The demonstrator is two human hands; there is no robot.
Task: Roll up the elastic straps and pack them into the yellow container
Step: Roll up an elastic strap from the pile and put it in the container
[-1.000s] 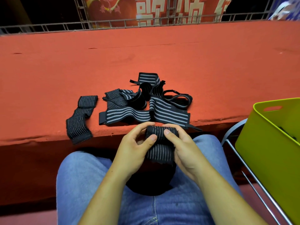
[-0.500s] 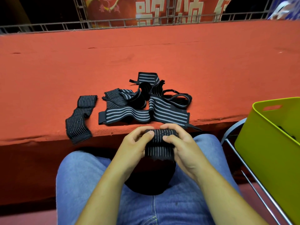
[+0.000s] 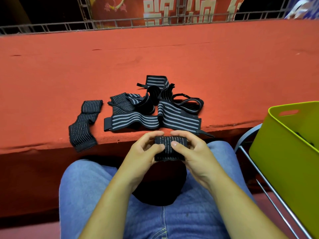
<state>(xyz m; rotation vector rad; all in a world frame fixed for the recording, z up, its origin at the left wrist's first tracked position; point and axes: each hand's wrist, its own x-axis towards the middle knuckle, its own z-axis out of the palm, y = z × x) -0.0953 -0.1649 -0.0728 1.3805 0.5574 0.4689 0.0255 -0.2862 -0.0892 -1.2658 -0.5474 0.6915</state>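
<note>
Rolled striped elastic strap (image 3: 170, 148), pinched by curled fingers of left hand (image 3: 143, 156) and right hand (image 3: 193, 156) above lap; loose straps (image 3: 151, 109) on red table (image 3: 172, 57); yellow container (image 3: 290, 152) at right.

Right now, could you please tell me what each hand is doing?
Left hand: holding the half-rolled strap.
Right hand: holding the same strap.
</note>
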